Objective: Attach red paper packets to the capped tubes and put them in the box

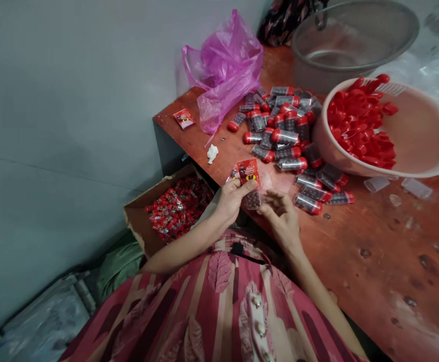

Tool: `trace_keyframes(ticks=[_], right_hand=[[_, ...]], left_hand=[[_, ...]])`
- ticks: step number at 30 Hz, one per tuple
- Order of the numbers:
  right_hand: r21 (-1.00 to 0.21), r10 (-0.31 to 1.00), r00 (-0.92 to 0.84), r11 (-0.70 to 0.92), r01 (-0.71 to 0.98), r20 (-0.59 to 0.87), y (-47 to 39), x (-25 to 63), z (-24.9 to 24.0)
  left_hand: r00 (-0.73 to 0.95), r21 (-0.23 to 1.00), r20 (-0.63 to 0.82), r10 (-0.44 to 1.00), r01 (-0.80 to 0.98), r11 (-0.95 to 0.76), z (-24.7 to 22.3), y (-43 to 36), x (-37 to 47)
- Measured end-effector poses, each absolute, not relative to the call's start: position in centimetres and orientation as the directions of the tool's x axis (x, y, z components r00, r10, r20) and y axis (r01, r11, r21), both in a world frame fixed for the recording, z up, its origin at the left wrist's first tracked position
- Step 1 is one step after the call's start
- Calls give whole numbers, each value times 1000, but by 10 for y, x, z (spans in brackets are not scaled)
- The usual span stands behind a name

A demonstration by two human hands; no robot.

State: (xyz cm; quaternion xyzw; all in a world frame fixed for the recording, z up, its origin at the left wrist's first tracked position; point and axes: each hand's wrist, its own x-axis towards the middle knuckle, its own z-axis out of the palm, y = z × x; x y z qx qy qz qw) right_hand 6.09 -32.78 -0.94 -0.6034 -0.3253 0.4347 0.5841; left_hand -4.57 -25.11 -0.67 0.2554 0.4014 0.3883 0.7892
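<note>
My left hand (231, 200) is closed around a clear plastic tube of small dark balls (254, 200), pinched between thumb and fingers. A red printed label (248, 170) stands against the tube's upper part under my left thumb. My right hand (284, 219) is beside the tube's lower end, its fingers loosely curled and apart; whether its thumb touches the tube I cannot tell. Just beyond my hands, a pile of similar filled tubes with red caps (285, 137) lies on the reddish wooden table (355, 261). Another printed piece (233, 173) shows behind the label, partly hidden.
A pink bowl of red plastic pieces (362, 130) stands right of the pile, before a metal basin (355, 37). A purple plastic bag (229, 65), a red packet (184, 118) and a white scrap (212, 154) lie leftward. Below the edge sits a cardboard box (134, 221) of red-wrapped items.
</note>
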Motion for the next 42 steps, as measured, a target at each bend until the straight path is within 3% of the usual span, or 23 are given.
trace_keyframes(ticks=[4,10,16,18,22,25,30,36,42], right_hand=[[-957,865,424,-189,-219,-267,-335,50,-13],[-974,848,486,-142,-176,-211,-333,44,-10],[-923,861,423,-123,-364,-282,-336,43,-15],[-932,851,449,-119,-343,-274,-337,42,-15],[-977,816,546,-100,-190,-189,-337,43,-10],[-949,824,504,-119,-293,-259,-334,45,-10],[-858,833,430,-99,-505,-349,-331,44,-16],[-929,833,475,-114,-352,-282,-334,44,-16],[-911,868,434,-50,-409,-242,-325,52,-18]], left_hand=[[441,637,-408,800,-489,595,-4,-252,-38],[443,601,-445,778,-497,626,-4,-254,-42],[659,626,-382,648,-331,706,-1,-249,-54],[629,677,-400,666,-286,678,-2,-247,-55],[412,802,-398,820,-278,529,-4,-249,-48],[357,830,-372,857,-286,479,-5,-257,-41],[460,768,-397,794,-307,562,-6,-269,-40],[479,668,-386,789,-444,597,-9,-268,-42],[525,653,-410,746,-402,642,-10,-275,-43]])
